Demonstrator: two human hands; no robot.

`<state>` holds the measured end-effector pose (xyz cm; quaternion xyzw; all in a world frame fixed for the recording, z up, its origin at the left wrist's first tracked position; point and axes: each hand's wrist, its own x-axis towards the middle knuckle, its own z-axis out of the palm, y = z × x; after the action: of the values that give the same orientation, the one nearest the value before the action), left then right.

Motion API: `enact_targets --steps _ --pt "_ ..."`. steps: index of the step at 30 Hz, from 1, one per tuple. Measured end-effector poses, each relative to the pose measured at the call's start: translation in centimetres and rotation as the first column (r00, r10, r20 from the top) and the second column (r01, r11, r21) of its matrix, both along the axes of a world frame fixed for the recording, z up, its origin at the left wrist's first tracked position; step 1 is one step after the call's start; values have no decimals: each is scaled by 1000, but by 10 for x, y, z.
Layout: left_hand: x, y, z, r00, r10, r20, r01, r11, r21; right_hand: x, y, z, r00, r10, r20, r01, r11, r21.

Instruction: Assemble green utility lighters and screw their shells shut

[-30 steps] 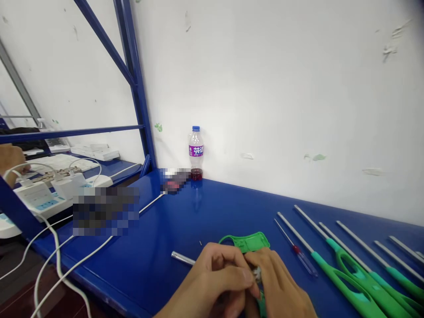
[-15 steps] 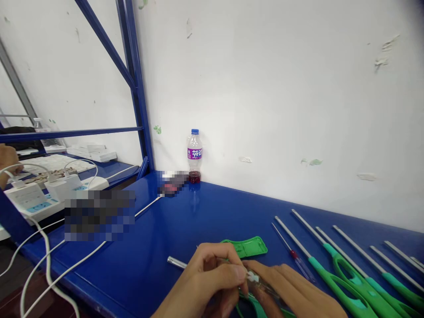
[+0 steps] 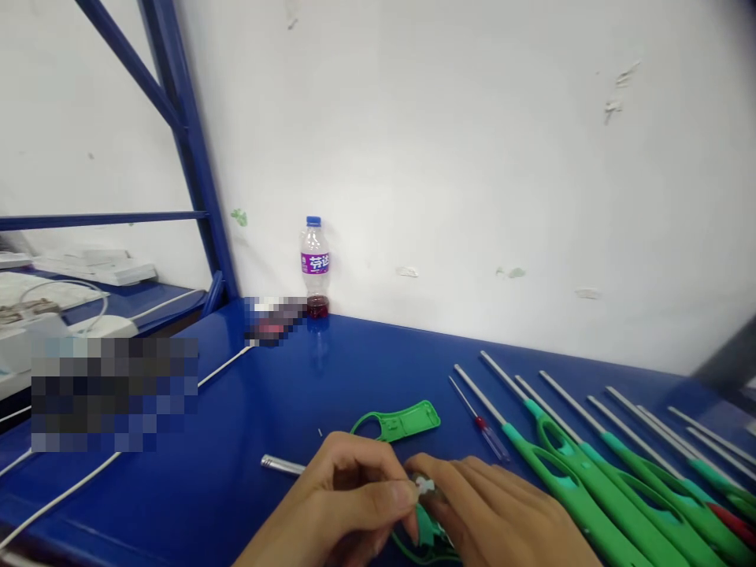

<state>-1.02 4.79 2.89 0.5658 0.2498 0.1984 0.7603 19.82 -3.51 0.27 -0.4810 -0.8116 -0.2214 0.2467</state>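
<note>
My left hand [image 3: 360,496] is closed in a pinch at the lower middle, thumb and forefinger meeting at the end of a small translucent part with a white piece [image 3: 424,484]. What lies inside that pinch is hidden. My right hand [image 3: 484,496] is closed on the translucent part from the other side, covering most of it. Below the fingers shows an opened green lighter handle [image 3: 428,535]. A metal tube [image 3: 280,465] pokes out left of my left hand. Just beyond the hands lies a loose green handle half [image 3: 410,421], hollow side up.
Several green long-necked lighters [image 3: 567,472] lie on the blue table [image 3: 378,354] at right. A red-and-clear screwdriver [image 3: 491,437] lies beside them. A drink bottle [image 3: 316,268] stands by the wall. White cables [image 3: 71,496] and blurred-out devices [image 3: 112,394] are at left.
The view has swung to the right, so everything appears farther left and more lighters show. My right hand now covers more of the translucent part.
</note>
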Motion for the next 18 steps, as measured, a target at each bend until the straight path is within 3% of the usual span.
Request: enact_targets --steps 3,10,14,18 --pt "2 6 -5 1000 -18 -13 19 998 66 -2 -1 2 999 -34 22 34 999 -10" --pt "-3 7 -13 995 61 -73 -39 961 274 -7 -4 2 999 -19 32 20 999 -41" --pt "-6 10 -18 992 42 -122 -13 973 228 -9 -6 3 1000 -13 3 13 999 -46" --pt "-6 14 -21 995 -36 -96 53 983 175 -8 -5 -2 1000 -9 -14 7 990 -141"
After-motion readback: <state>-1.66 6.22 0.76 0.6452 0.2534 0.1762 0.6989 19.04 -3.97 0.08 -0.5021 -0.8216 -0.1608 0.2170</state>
